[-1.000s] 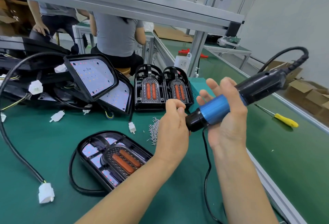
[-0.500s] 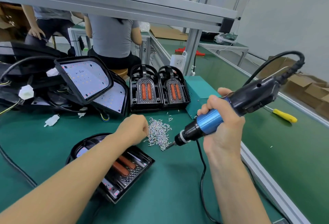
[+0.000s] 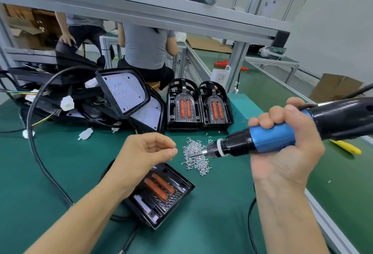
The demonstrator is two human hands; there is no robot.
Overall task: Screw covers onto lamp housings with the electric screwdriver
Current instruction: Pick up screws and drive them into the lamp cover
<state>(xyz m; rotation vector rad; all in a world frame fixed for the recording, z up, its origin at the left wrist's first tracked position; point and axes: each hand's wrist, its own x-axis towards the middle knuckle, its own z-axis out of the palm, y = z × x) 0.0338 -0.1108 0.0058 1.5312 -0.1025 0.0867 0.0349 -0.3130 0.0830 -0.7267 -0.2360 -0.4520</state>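
Fingers of right hand (image 3: 282, 152) wrap electric screwdriver (image 3: 268, 138), bit over screw pile (image 3: 196, 157); left hand (image 3: 145, 152) w/ fingertips pinched, contents indiscernible.

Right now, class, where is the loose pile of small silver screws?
In the head view, the pile of small silver screws lies on the green mat, mid-table, in front of the two upright black lamp housings, under the blue electric screwdriver's tip.
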